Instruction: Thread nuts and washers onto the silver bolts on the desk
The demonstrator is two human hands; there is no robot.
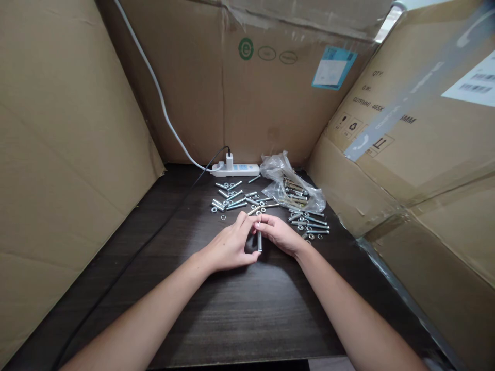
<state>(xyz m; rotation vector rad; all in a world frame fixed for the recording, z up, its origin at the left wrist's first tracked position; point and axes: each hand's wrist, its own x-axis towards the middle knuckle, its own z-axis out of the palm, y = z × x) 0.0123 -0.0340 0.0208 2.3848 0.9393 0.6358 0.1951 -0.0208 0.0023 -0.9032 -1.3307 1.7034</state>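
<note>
A silver metal bolt (260, 240) is held upright between my two hands, over the dark table. My left hand (229, 245) grips it lengthwise, the thumb at its lower end and the fingers curled near the top. At the upper end, the fingertips of my right hand (279, 233) are pinched together. Whether they hold a nut or washer there is hidden by the fingers. Just beyond the fingertips lie loose bolts (236, 205), nuts (214, 209) and washers (223, 217). A second group of bolts (317, 225) lies to the right of my right hand.
An opened clear plastic bag (284, 178) with more bolts sits at the back right. Left of it stands a white power strip (249, 170) with a plugged-in charger (229, 161). A black cable (154, 234) crosses the table's left side. Cardboard walls (270, 103) enclose the dark table (247, 319).
</note>
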